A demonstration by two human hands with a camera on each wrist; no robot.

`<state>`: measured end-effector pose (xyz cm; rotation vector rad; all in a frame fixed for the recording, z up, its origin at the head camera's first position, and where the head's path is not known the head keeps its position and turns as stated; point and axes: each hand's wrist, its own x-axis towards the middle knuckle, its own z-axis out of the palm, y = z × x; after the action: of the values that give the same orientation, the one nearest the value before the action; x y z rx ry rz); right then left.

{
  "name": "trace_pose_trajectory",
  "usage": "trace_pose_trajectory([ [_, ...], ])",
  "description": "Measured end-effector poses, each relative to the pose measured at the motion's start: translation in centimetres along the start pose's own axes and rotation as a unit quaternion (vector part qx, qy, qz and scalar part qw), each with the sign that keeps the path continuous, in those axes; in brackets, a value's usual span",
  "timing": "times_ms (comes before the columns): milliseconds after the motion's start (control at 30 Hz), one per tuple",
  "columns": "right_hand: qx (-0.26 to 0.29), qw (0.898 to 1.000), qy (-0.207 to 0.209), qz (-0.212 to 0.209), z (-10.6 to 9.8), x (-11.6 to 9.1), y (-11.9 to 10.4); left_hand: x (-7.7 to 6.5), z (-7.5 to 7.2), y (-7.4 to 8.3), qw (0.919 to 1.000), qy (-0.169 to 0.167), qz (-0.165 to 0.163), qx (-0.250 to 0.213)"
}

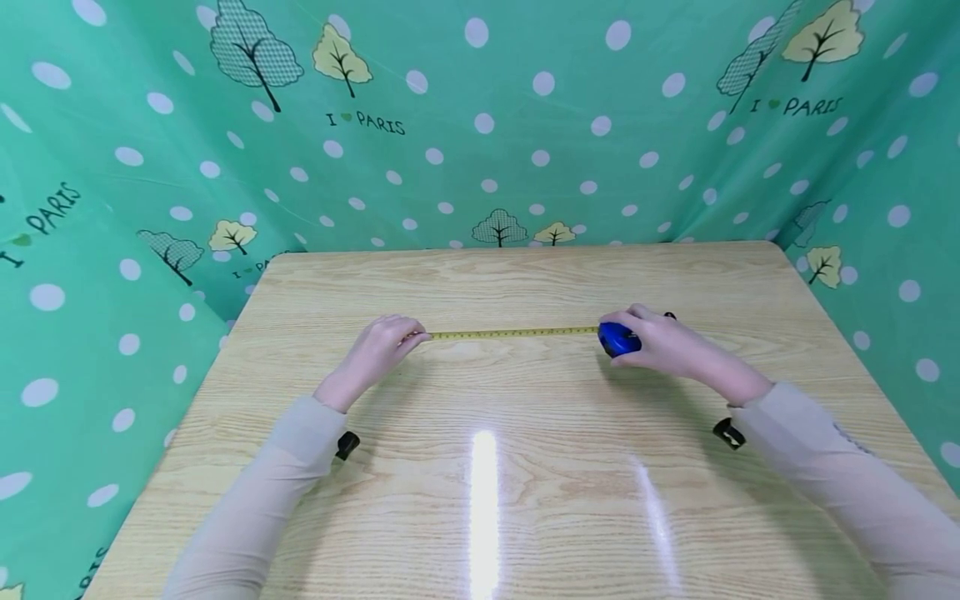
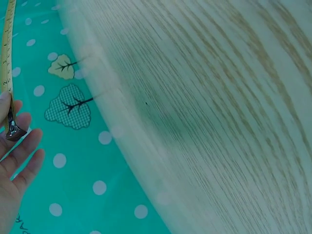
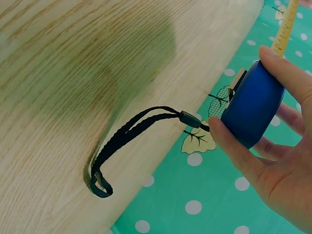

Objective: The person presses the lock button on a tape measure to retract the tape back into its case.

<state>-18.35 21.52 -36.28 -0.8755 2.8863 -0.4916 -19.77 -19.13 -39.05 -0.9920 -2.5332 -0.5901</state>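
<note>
A blue tape measure [image 1: 619,339] is gripped by my right hand [image 1: 660,342], thumb and fingers around its case in the right wrist view. Its yellow blade [image 1: 517,333] stretches out nearly level to the left, over the table. My left hand [image 1: 378,348] pinches the blade's free end; the metal end hook [image 2: 14,131] shows beside its fingers in the left wrist view. From the case hangs a black wrist strap [image 3: 131,129], its loop reaching down toward the tabletop.
Beneath both hands is a light wood-grain table [image 1: 525,500], with shadows and bright light reflections on it. A green dotted curtain [image 1: 450,167] printed with trees surrounds its back and sides. A black wrist-worn piece shows at each sleeve.
</note>
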Motion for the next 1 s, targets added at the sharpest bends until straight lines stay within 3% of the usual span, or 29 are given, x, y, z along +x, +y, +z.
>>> trace_pose_trajectory([
  [1000, -0.009, 1.0, 0.005, -0.004, 0.65, 0.74, -0.84, 0.43, 0.81, 0.68, 0.9998, -0.004, 0.015, -0.013],
])
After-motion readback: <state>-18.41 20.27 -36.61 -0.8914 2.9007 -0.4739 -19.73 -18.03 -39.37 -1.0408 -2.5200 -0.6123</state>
